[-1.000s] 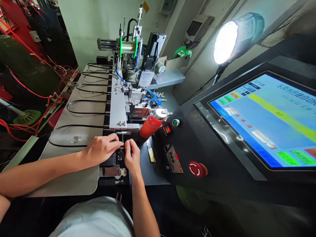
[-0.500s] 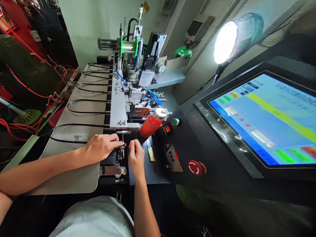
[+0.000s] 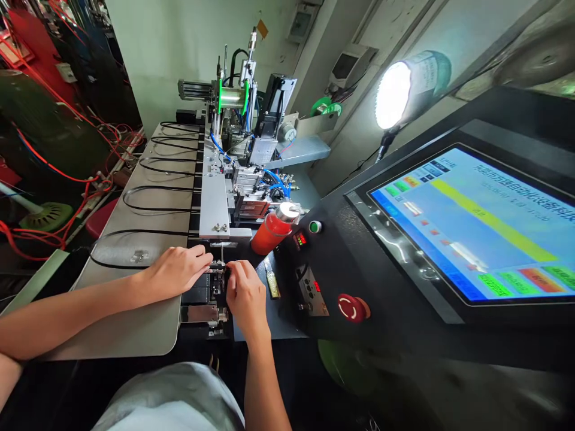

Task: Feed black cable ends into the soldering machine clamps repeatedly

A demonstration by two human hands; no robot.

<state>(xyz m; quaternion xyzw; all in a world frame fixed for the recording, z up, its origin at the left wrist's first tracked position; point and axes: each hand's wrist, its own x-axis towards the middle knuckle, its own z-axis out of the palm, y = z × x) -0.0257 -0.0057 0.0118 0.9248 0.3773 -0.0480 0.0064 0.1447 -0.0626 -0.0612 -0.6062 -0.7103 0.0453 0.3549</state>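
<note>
My left hand (image 3: 177, 272) rests at the right edge of the grey metal plate (image 3: 148, 323), its fingers pressed together beside a small metal fixture (image 3: 218, 275). Whatever its fingertips grip is too small to name. On the fixture's other side is my right hand (image 3: 246, 293), fingers curled in with the tips touching the fixture's edge; anything between them is hidden. Black cable loops (image 3: 139, 232) run over the plate. A red bottle (image 3: 272, 232) with a silver cap stands just beyond my right hand.
Ahead stands a machine with a green-flanged wire spool (image 3: 233, 97). To the right are a control panel with a lit screen (image 3: 471, 227), a red emergency button (image 3: 353, 307) and a bright lamp (image 3: 394, 96). A flat yellowish piece (image 3: 272, 284) lies beside my right hand.
My right hand has moved up to the fixture, its back now turned more towards the camera. My left hand has drawn slightly back to the left. The view has shifted a little.
</note>
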